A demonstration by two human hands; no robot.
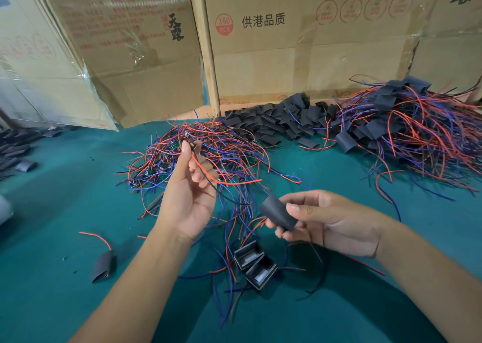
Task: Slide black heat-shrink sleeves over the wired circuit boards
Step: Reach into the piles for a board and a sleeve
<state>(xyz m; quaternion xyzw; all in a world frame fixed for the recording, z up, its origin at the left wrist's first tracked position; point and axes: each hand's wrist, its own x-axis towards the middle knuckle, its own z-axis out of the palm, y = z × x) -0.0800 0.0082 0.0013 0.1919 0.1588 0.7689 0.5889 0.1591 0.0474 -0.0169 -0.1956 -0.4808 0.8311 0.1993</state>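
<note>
Black sleeve (278, 213) pinched by right hand (331, 222) fingers and thumb; small wired board (193, 144) held up, pinched by left hand (190, 188) fingertips.

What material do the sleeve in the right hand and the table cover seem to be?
Sleeve: likely thin matte black plastic tubing; it looks dull and its mouth holds open in the right hand.
Table cover: probably teal felt or cloth; flat, no shine.

On the table (78, 186), a heap of loose wires (198, 157) lies ahead of me, the sleeves (281, 123) behind it to the right, cardboard boxes (287, 55) standing at the back.
</note>
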